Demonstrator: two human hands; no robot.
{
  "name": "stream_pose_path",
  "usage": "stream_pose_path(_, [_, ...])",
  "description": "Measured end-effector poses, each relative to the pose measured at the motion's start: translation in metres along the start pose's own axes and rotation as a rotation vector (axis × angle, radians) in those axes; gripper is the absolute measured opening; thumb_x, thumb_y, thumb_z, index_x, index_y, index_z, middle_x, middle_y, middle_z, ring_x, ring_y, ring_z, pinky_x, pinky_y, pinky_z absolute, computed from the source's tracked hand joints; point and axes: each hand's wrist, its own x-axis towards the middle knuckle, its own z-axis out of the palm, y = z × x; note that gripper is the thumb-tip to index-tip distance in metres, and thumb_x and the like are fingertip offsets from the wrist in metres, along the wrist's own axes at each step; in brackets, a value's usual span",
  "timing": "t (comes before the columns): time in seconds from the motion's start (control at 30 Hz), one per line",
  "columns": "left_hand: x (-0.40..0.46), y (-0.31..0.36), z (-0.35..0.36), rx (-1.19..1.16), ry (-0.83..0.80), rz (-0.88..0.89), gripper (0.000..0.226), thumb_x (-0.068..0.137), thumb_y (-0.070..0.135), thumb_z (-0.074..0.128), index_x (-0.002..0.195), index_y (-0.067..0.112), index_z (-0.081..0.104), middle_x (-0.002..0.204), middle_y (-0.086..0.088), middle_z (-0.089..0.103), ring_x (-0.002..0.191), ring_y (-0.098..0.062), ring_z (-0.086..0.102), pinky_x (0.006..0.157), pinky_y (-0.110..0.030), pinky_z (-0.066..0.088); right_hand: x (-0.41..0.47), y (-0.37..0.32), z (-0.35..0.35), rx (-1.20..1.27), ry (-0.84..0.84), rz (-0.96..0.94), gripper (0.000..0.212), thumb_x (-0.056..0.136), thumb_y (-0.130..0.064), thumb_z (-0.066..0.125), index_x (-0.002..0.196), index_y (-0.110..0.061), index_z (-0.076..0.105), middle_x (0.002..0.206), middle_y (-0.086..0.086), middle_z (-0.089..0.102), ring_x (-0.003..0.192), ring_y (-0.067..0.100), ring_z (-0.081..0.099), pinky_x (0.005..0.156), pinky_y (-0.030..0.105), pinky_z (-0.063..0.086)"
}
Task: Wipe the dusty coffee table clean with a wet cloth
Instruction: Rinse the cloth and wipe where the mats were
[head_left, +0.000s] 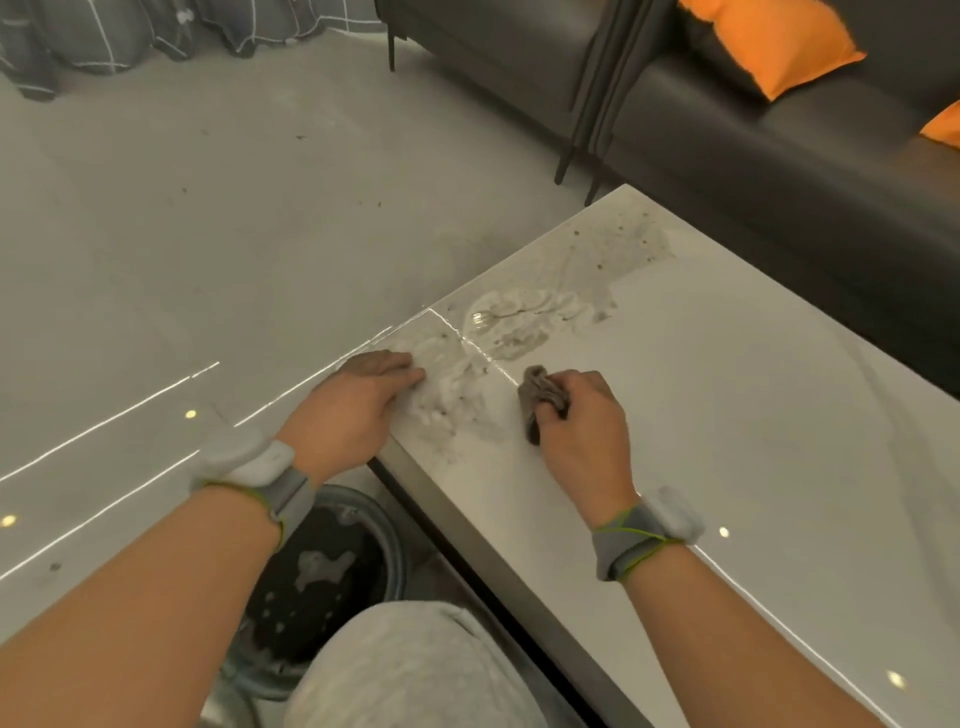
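Cloth in right hand

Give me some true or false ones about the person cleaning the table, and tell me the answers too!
1. The right hand grips a bunched grey cloth. True.
2. The left hand holds a sponge. False: it holds nothing and rests flat at the edge of the coffee table.
3. The whole tabletop is already spotless. False: smeared dust and wet streaks lie beyond the hands, toward the far corner.
4. An orange cushion sits on the dark sofa. True.
5. A basin stands on the table. False: it is on the floor, beside the table, below the left arm.
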Motion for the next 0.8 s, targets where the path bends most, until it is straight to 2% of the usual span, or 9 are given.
stream_pose_path(0.2, [0.004, -0.005, -0.003, -0.019, -0.048, 0.023, 0.051, 0.093, 0.004, 0.043, 0.140, 0.022, 0.049, 0.152, 0.002, 0.037, 0.143, -0.019, 0.027, 0.117, -0.030, 0.021, -0.040, -0.043, 0.041, -0.101, -0.122, -0.211, 0.026, 0.081, -0.014, 0.058, 0.106, -0.013, 0.066, 0.104, 0.008, 0.063, 0.098, 0.030, 0.056, 0.083, 0.036, 0.044])
stream_pose_path(0.27, [0.002, -0.007, -0.007, -0.037, -0.059, 0.043, 0.051, 0.091, 0.002, 0.044, 0.139, 0.020, 0.049, 0.151, 0.000, 0.038, 0.142, -0.019, 0.028, 0.116, -0.028, 0.021, -0.048, -0.063, 0.053, -0.036, -0.192, -0.246, 0.028, 0.082, -0.015, 0.059, 0.109, -0.016, 0.067, 0.105, 0.006, 0.065, 0.098, 0.026, 0.057, 0.085, 0.034, 0.045])
stream_pose_path(0.37, [-0.001, -0.010, -0.009, -0.062, -0.094, 0.041, 0.055, 0.090, -0.001, 0.044, 0.141, 0.021, 0.047, 0.153, 0.002, 0.035, 0.143, -0.017, 0.026, 0.117, -0.026, 0.018, -0.052, -0.069, 0.050, 0.211, -0.324, -0.119, 0.027, 0.079, -0.012, 0.063, 0.104, -0.020, 0.071, 0.099, 0.000, 0.068, 0.091, 0.018, 0.064, 0.086, 0.030, 0.051])
stream_pose_path(0.47, [-0.008, -0.016, -0.009, -0.074, -0.078, 0.015, 0.061, 0.089, -0.006, 0.039, 0.141, 0.024, 0.046, 0.153, 0.005, 0.034, 0.144, -0.014, 0.023, 0.117, -0.023, 0.016, -0.046, -0.053, 0.032, 0.235, -0.110, -0.015, 0.025, 0.075, -0.005, 0.064, 0.096, -0.018, 0.071, 0.093, 0.000, 0.066, 0.087, 0.019, 0.063, 0.081, 0.025, 0.048])
stream_pose_path(0.53, [-0.008, -0.016, -0.007, -0.082, -0.085, 0.013, 0.062, 0.089, -0.007, 0.037, 0.142, 0.023, 0.045, 0.154, 0.005, 0.033, 0.145, -0.014, 0.022, 0.117, -0.026, 0.017, -0.041, -0.039, 0.021, 0.110, 0.023, 0.026, 0.021, 0.079, -0.006, 0.062, 0.096, -0.015, 0.069, 0.093, 0.000, 0.060, 0.089, 0.022, 0.059, 0.073, 0.018, 0.037])
stream_pose_path(0.57, [-0.008, -0.015, -0.006, -0.086, -0.087, 0.015, 0.062, 0.088, -0.008, 0.037, 0.142, 0.023, 0.045, 0.154, 0.004, 0.033, 0.145, -0.014, 0.022, 0.118, -0.026, 0.017, -0.041, -0.037, 0.021, 0.038, 0.018, 0.016, 0.019, 0.080, -0.006, 0.061, 0.097, -0.013, 0.068, 0.094, 0.002, 0.059, 0.090, 0.024, 0.058, 0.073, 0.019, 0.035])
stream_pose_path(0.67, [-0.005, -0.015, -0.006, -0.101, -0.060, 0.005, 0.060, 0.088, -0.007, 0.038, 0.141, 0.020, 0.046, 0.153, 0.003, 0.035, 0.144, -0.014, 0.024, 0.117, -0.023, 0.016, -0.049, -0.055, 0.041, -0.066, -0.129, -0.165, 0.024, 0.081, -0.010, 0.060, 0.102, -0.012, 0.068, 0.103, 0.008, 0.064, 0.097, 0.029, 0.057, 0.084, 0.033, 0.043])
stream_pose_path(0.73, [-0.004, -0.016, -0.008, -0.099, -0.053, 0.009, 0.057, 0.088, -0.006, 0.040, 0.140, 0.017, 0.047, 0.151, 0.002, 0.037, 0.143, -0.015, 0.026, 0.116, -0.020, 0.014, -0.051, -0.073, 0.054, -0.051, -0.234, -0.302, 0.026, 0.081, -0.012, 0.060, 0.106, -0.014, 0.068, 0.105, 0.007, 0.066, 0.100, 0.027, 0.057, 0.087, 0.034, 0.044])
stream_pose_path(0.8, [-0.004, -0.017, -0.011, -0.099, -0.058, 0.010, 0.057, 0.087, -0.006, 0.041, 0.140, 0.016, 0.048, 0.151, 0.001, 0.038, 0.143, -0.015, 0.027, 0.116, -0.019, 0.014, -0.046, -0.080, 0.058, -0.010, -0.318, -0.329, 0.026, 0.081, -0.014, 0.062, 0.106, -0.015, 0.069, 0.103, 0.005, 0.068, 0.098, 0.024, 0.059, 0.087, 0.033, 0.046])
